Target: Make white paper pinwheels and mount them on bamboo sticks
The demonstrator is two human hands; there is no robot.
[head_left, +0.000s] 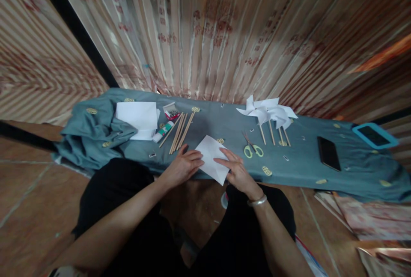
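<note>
A square white sheet of paper lies turned cornerwise at the table's front edge, and its near corner reaches over that edge. My left hand rests its outstretched fingers on the left side of the sheet, thumb apart. On the right side, the spread fingers of my right hand lie over the paper; the thumb is partly hidden. Green-handled scissors lie with blades parted just right of the sheet. Several wooden sticks lie beyond my left hand.
White paper pinwheels on sticks lie at the back right. A stack of white paper, a glue tube and a small box of metal pins are at left. A phone and a blue-framed tablet lie far right.
</note>
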